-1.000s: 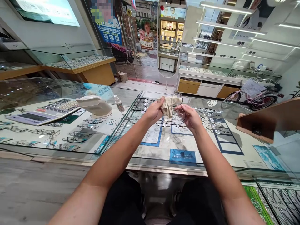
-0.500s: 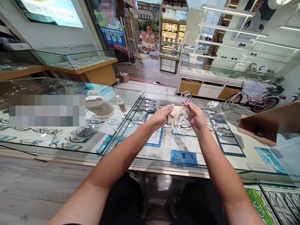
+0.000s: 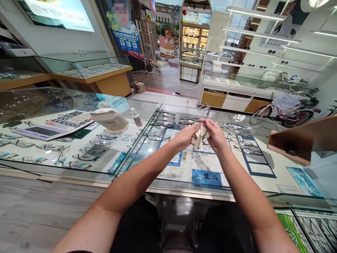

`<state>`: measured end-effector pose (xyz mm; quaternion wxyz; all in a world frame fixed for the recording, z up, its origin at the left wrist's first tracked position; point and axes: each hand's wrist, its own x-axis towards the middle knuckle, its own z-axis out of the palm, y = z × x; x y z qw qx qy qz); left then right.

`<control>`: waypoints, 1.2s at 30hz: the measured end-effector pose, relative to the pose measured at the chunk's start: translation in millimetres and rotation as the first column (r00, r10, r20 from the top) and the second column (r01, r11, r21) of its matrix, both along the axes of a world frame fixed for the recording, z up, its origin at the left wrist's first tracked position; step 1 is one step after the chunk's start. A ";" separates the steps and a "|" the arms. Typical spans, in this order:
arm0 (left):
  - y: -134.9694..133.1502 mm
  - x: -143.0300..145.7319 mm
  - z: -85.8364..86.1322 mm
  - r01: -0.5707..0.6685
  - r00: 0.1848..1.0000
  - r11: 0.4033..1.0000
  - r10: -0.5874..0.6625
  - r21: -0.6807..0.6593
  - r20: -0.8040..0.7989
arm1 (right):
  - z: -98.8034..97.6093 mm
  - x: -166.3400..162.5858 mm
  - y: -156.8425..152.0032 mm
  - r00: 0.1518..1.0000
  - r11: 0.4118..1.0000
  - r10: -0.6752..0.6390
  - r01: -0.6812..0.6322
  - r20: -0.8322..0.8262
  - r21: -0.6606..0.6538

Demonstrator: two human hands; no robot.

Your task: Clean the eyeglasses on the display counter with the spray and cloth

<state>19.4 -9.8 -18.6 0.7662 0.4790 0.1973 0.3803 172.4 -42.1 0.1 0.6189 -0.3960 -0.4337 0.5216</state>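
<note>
A beige cloth (image 3: 197,140) hangs bunched from my left hand (image 3: 187,135), whose thumb and fingers are closed on it. Close beside it, my right hand (image 3: 215,135) pinches a pair of eyeglasses (image 3: 204,111), with one thin round part standing up above the fingertips. The fingers and the cloth hide most of the frame, and the fingertips of both hands almost meet. Both hands are above the glass display counter (image 3: 181,179), over rows of eyeglasses lying under the glass.
To the left on the counter stand a white spray bottle (image 3: 136,117), a cream-coloured device (image 3: 110,120) and a large calculator (image 3: 56,125). At right is a wooden stand (image 3: 292,140). A blue card (image 3: 206,178) lies near the front edge. An oval mirror (image 3: 193,42) rises beyond the counter.
My hands have drawn together and dropped slightly. My right hand moved left, bringing the eyeglasses against the cloth in my left hand.
</note>
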 end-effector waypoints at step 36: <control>-4.1 -3.9 7.2 -0.067 0.995 0.984 0.079 0.168 -0.068 | 1.9 -4.7 -4.9 0.998 1.000 -0.020 0.022 -0.060 0.020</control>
